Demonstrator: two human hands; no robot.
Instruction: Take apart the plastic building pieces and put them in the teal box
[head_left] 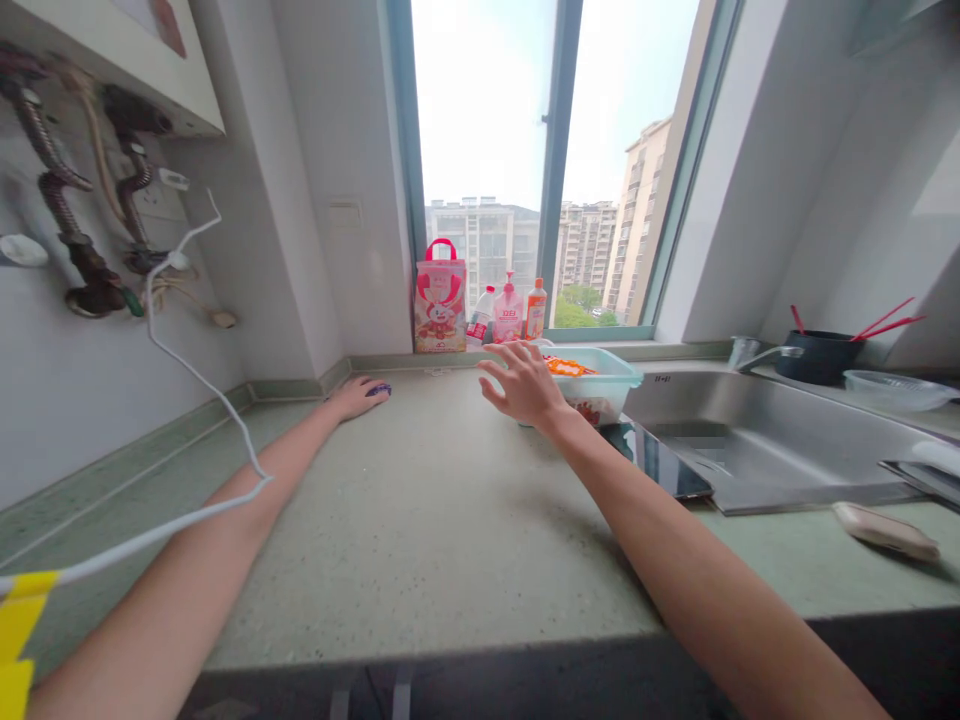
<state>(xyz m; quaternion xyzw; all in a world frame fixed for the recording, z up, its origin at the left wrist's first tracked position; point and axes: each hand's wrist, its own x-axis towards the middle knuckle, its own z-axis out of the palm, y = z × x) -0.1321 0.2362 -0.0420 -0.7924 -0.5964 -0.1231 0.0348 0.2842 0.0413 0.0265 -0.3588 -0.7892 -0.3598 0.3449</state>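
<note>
My left hand [358, 397] lies on the green speckled counter [420, 520] near the back wall, fingers curled over a small dark blue object [379, 389]. My right hand [523, 384] hovers above the counter with fingers spread, holding nothing. It is just left of a pale green plastic basket [611, 375] that holds orange and red food. Both forearms stretch forward from the near edge.
On the windowsill stand a red gift bag [439, 300] and three bottles [508, 312]. A steel sink [757, 440] lies to the right, with a dark pot holding red chopsticks [821, 355], a clear bowl [896, 390] and a sponge [885, 530]. A white cable [195, 375] hangs at left.
</note>
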